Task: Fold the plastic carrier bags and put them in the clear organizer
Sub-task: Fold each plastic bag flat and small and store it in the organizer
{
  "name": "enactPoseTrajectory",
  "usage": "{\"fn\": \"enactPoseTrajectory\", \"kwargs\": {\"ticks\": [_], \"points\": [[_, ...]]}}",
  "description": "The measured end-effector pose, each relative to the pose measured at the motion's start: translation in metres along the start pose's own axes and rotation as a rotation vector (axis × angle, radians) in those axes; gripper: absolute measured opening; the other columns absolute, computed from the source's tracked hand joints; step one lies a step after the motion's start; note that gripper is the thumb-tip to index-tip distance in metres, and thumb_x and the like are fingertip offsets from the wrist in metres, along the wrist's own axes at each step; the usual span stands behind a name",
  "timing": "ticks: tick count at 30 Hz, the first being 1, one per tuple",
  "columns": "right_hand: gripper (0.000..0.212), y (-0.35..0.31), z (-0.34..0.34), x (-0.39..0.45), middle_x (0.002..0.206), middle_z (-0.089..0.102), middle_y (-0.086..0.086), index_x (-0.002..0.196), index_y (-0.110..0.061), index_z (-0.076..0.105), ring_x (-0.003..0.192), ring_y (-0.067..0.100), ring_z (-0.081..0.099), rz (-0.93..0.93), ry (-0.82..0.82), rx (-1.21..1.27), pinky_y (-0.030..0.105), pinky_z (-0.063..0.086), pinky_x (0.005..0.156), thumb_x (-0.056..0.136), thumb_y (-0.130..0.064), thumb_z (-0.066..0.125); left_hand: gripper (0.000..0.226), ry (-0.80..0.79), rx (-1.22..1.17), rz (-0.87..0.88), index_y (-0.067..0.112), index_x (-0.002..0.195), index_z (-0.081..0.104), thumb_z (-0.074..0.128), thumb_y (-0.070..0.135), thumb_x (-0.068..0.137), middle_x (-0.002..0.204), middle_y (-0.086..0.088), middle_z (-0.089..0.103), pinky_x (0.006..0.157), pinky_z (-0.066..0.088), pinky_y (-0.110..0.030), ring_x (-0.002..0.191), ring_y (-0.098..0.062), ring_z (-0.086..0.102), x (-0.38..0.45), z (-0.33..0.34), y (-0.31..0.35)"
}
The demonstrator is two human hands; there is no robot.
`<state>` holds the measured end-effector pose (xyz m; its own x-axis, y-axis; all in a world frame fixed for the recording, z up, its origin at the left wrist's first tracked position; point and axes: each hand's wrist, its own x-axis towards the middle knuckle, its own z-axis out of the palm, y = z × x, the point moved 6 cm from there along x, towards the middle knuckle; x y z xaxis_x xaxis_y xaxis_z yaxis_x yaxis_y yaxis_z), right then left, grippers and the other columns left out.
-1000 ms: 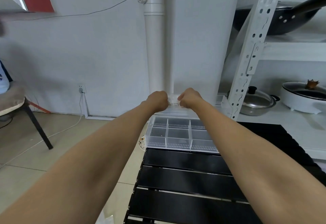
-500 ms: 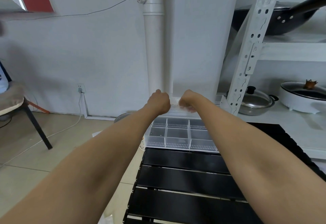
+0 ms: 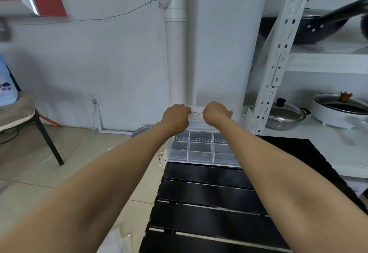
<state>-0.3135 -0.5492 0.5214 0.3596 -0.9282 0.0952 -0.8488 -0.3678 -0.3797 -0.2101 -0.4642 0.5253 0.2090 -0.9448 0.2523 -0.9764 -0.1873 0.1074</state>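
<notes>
both our fists, left hand and right hand, have fingers curled tight on a white plastic bag stretched between them, held up over the far edge of the clear organizer, which sits below on the black table.

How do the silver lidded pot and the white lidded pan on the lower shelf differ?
The silver lidded pot is bare metal; the white lidded pan has a white body. The pot's metal lid carries a black knob; the pan's glass lid carries a golden, crown-like one. The pot sits nearer the shelf post. Both stand covered on one shelf.
</notes>
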Motion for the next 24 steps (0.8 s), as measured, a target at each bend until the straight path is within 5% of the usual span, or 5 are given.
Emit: {"fn": "enactPoseTrajectory", "kwargs": {"ticks": [4,15,21,24], "points": [[0.034,0.001,-0.01,-0.017,0.125,0.057,0.006,0.115,-0.016,0.066,0.112,0.029,0.054,-0.049,0.033,0.01,0.037,0.035,0.09,0.087,-0.005,0.049,0.047,0.015,-0.154,-0.035,0.014,0.132,0.054,0.037,-0.001,0.091,0.134,-0.009,0.05,0.098,0.04,-0.034,0.119,-0.026,0.049,-0.031,-0.009,-0.012],[0.034,-0.032,-0.005,-0.117,0.13,0.049,0.011,0.116,-0.011,0.067,0.107,0.033,0.058,-0.207,0.049,0.053,0.039,0.05,0.091,0.091,-0.002,0.046,0.037,0.103,-0.447,-0.173,0.015,0.131,0.055,0.044,0.014,0.095,0.134,-0.006,0.049,0.095,0.043,-0.029,0.108,-0.02,0.058,-0.143,-0.02,-0.029],[0.029,-0.096,0.024,-0.195,0.119,0.055,0.012,0.113,-0.01,0.067,0.107,0.031,0.057,-0.414,0.039,-0.036,0.038,0.048,0.088,0.091,-0.005,0.049,0.037,0.193,-0.531,-0.186,0.014,0.125,0.058,0.047,0.015,0.089,0.128,-0.004,0.057,0.098,0.046,-0.038,0.114,-0.02,0.055,-0.201,-0.026,-0.042],[0.028,-0.131,0.037,-0.233,0.114,0.061,0.008,0.111,-0.013,0.067,0.106,0.027,0.058,-0.509,0.064,-0.046,0.035,0.042,0.086,0.091,-0.007,0.049,0.035,0.255,-0.588,-0.297,0.014,0.123,0.06,0.048,0.004,0.091,0.125,-0.001,0.06,0.096,0.043,-0.028,0.114,-0.017,0.056,-0.237,-0.033,-0.06]]}}
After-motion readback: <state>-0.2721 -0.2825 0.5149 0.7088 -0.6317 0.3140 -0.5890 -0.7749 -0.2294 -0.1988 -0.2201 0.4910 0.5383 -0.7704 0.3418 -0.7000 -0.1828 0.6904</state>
